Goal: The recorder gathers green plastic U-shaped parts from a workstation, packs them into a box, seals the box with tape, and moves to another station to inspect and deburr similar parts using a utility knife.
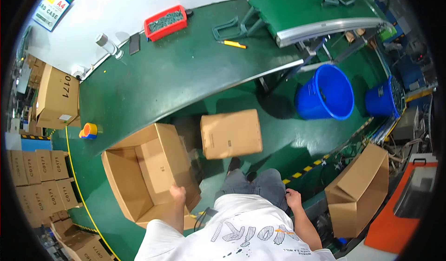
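Note:
A large open cardboard box [169, 156] stands at the left beside the workbench, and its inside shows bare brown walls and a bottom. My left hand [177, 192] is closed over the near right wall of this box. At the right side of my lap, my right hand [293, 199] rests next to my thigh with its fingers curled. Whatever may be inside those fingers is hidden. Ahead of my feet sits a closed cardboard box [231, 134], apart from both hands.
The green workbench [186, 75] carries a red bin [166, 23] of small parts, a yellow cutter [232, 44] and a phone [134, 43]. Blue buckets [335, 94] stand right of it. Another open carton [357, 191] is at my right; stacked boxes [44, 168] line the left.

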Demonstrator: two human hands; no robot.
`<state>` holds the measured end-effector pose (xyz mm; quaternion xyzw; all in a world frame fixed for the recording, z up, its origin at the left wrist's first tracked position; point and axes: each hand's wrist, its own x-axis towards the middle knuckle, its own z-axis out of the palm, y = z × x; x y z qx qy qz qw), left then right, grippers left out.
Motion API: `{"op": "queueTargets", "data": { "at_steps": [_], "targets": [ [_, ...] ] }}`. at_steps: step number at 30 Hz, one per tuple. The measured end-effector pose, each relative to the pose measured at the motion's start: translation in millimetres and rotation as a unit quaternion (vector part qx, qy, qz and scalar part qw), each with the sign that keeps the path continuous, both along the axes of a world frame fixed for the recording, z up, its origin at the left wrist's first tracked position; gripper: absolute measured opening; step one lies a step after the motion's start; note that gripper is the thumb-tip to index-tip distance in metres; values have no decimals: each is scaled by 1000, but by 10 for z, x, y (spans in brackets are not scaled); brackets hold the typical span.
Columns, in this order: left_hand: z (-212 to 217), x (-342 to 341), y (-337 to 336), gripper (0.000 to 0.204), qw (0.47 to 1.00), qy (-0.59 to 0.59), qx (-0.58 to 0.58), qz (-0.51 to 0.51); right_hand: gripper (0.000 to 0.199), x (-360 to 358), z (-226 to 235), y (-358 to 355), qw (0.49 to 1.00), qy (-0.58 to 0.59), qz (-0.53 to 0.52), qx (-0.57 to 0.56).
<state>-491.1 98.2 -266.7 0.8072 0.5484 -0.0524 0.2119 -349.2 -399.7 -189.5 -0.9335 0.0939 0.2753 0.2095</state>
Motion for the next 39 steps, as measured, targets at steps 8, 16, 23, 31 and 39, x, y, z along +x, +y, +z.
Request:
{"op": "queueTargets", "data": {
  "at_steps": [8, 16, 23, 31, 39],
  "targets": [
    [156, 484, -168, 28, 960, 176, -24, 218, 32, 1376, -217, -214, 991, 65, -58, 103],
    [-39, 701, -469, 60, 979, 14, 115, 167, 27, 3021, -820, -513, 981, 27, 147, 127],
    [575, 3217, -1238, 40, 991, 20, 68, 117, 29, 4374, -518, -862, 974, 158, 11, 165],
    [446, 3800, -1997, 19, 990, -81, -9, 117, 30, 5350, -318, -712, 964, 71, 234, 103],
    [691, 2987, -2643, 18, 963, 2, -88, 256, 26, 5290, -440, 494, 931, 88, 149, 320]
  ]
}}
